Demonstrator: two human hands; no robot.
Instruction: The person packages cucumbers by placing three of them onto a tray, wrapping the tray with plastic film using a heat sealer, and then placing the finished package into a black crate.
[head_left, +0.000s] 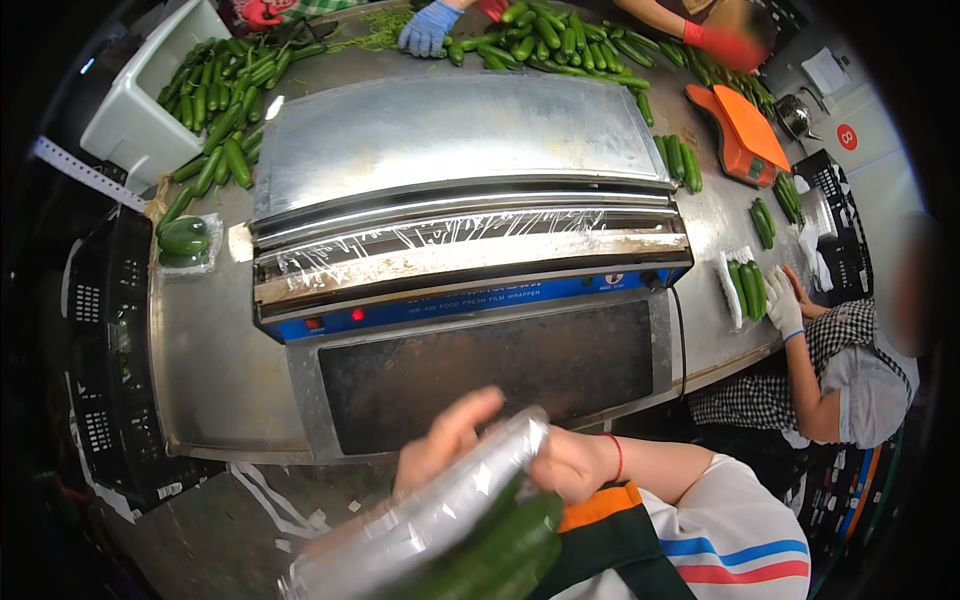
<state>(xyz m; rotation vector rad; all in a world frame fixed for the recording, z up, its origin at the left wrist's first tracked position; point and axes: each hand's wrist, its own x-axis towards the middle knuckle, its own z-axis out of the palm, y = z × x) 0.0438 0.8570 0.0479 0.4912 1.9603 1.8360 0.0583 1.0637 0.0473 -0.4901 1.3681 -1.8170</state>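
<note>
A film-wrapped pack of cucumbers (487, 547), blurred by motion, is tilted close before me at the bottom of the view. My right hand (570, 465), with a red string at the wrist, grips its upper end. Behind the pack's upper side shows my left hand (442, 442), thumb raised and the rest mostly hidden; it holds the pack too. Beyond both hands stands a food film wrapper (472, 247), with a dark flat plate (487, 375) along its front, clear film across its rollers and a red light lit.
Left of the machine lie a wrapped pack (184, 241), a white foam box (139, 112) and a black crate (112, 352). Loose cucumbers (555, 37) and co-workers' gloved hands are at the back. At right are an orange scale (739, 135) and a co-worker's gloved hand (784, 304) beside a tray.
</note>
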